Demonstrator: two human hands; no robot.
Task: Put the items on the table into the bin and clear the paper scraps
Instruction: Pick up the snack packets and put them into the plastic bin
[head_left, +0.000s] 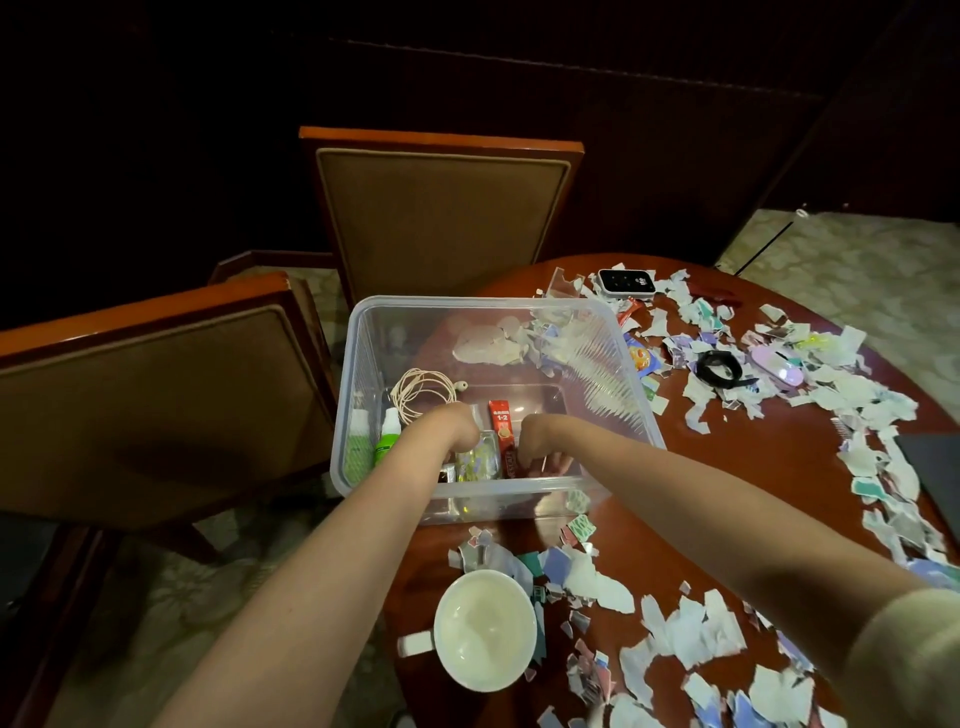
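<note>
- Table (779, 467): round, glossy red-brown wood, fills the rt half of the view.
- Chairs (441, 223): 2, wood frames w/ brown padded backs. One is behind the bin, the other is to its left.
- Bin (363, 322): clear plastic box w/ open top, sits on the table's left edge just in front of the chairs.
- Paper scraps (691, 634): torn white, teal & lilac bits across the table, rt of the bin and on the near side. Some are heaped at the bin's far-rt corner. A pale clump shows through the far wall; can't tell if it's inside or behind.
- Cup (485, 629): white, upright, near side of the table in front of the bin, handle to the left, scraps touching its far rim.
- Left hand (457, 441): forearm crosses the bin's near wall, wrist bent down, hand inside by the clear patterned item (478, 460). Fingers are hidden, so can't tell if it's grasping or released.
- Right hand (540, 452): also inside the bin, fingers pointing down at the floor beside the red sachet (502, 426). Grip can't be told.
- Earphone cable (421, 392): cream, coiled, in the bin's far-left part.
- Green-white bottle (388, 436): lies in the bin along the left wall, just left of the left hand.
- Black strap (719, 369): curled on the scraps, rt of the bin.
- Lilac gadget (779, 366): just rt of the strap, on the scraps.
- White gadget (626, 283): small, w/ dark face, far side of the table beyond the bin's rt corner.
</note>
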